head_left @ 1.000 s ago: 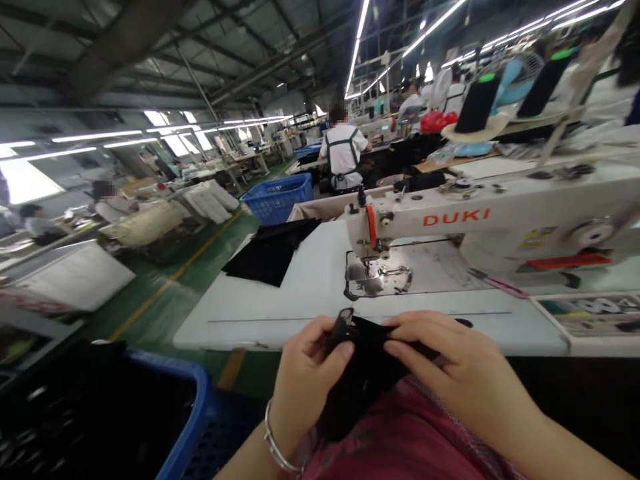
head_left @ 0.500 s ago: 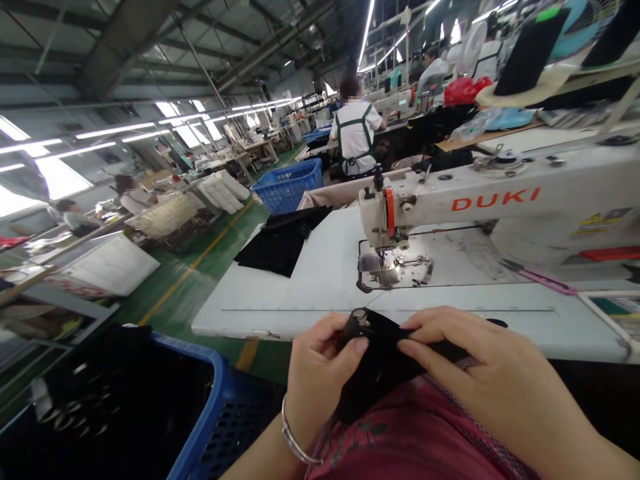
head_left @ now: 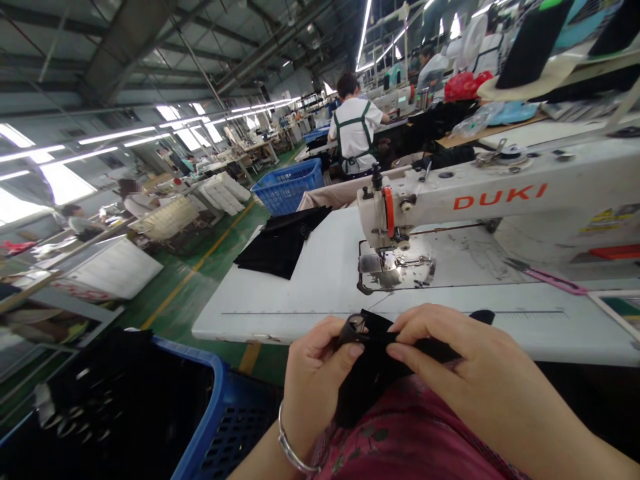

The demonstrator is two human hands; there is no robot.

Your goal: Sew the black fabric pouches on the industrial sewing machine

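Both my hands pinch a piece of black fabric (head_left: 367, 373) above my lap, just off the front edge of the white sewing table (head_left: 295, 307). My left hand (head_left: 320, 373) grips its left end, where a small shiny metal ring or buckle (head_left: 357, 324) shows in a fold. With thumb and forefinger, my right hand (head_left: 445, 347) holds the cloth a little to the right. Beyond my hands stands a white sewing machine (head_left: 450, 200); its needle area is apart from the fabric. A dark rounded tip of cloth sticks out behind my right hand.
Folded black cloth (head_left: 283, 243) lies on the table's left. Pink-handled scissors or snips (head_left: 547, 277) rest by the machine. At lower left, a blue basket (head_left: 217, 373) holds black pieces with metal parts. Ahead, a person (head_left: 355, 127) sits near another blue basket (head_left: 290, 187).
My right hand has shifted slightly left, toward my left hand, with the fabric's folded edge pinched. The metal piece sits a bit more tilted. The view has moved slightly.
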